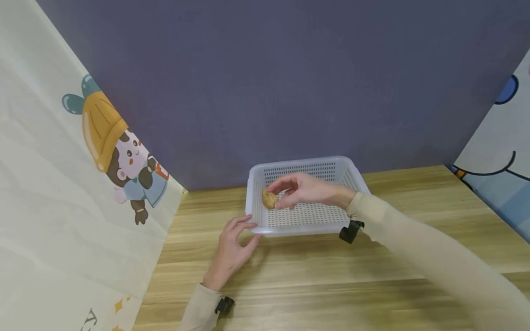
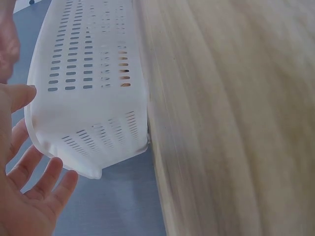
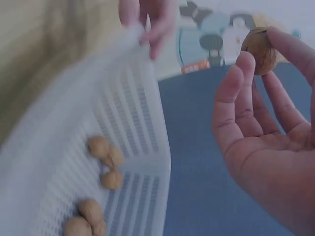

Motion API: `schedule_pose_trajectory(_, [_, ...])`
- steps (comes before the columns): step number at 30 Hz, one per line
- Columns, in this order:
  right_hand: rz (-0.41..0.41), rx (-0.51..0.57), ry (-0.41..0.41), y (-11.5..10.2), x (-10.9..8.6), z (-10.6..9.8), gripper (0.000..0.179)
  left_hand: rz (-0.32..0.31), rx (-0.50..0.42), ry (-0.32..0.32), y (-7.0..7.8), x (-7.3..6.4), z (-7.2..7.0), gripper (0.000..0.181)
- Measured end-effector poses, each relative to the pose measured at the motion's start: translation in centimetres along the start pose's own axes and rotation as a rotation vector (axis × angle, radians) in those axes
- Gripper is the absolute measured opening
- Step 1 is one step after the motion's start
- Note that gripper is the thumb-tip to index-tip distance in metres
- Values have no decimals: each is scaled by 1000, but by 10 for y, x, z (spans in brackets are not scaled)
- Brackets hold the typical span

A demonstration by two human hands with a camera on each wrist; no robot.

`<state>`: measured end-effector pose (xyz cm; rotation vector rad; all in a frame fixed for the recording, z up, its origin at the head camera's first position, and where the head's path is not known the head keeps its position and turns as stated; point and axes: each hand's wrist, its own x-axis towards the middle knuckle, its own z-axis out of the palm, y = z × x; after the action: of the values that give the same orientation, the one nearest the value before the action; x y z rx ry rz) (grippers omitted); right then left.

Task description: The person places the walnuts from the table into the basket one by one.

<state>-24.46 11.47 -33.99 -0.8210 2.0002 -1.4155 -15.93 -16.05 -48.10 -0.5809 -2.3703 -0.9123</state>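
A walnut is pinched between the thumb and fingertips of my right hand, above the left part of a white plastic basket. The right wrist view shows this walnut raised beyond the rim. My left hand is at the basket's near left corner, its thumb and fingers spread about the rim and fairly straight. Several more walnuts lie on the basket's slotted bottom in the right wrist view; in the head view my right hand and forearm hide them.
The basket stands on a wood-grain table, close to a dark blue-grey panel at the back. A pale sheet with a cartoon figure hangs on the left, another printed sheet on the right.
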Motion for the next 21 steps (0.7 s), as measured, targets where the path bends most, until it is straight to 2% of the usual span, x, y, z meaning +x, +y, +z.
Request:
schedule_pose_trajectory(10, [49,-3,183,13,39,-46,56,-30,-10,-18,2,-2,1,29])
schedule_pose_trajectory(15, [101,12,206,31,52,-56,57,-34,-17,-15,3,-2,2,30])
schedule_pose_trajectory(21, [163,-28,272,59,68,-58,60,-37,-14,-17,4,0,0,29])
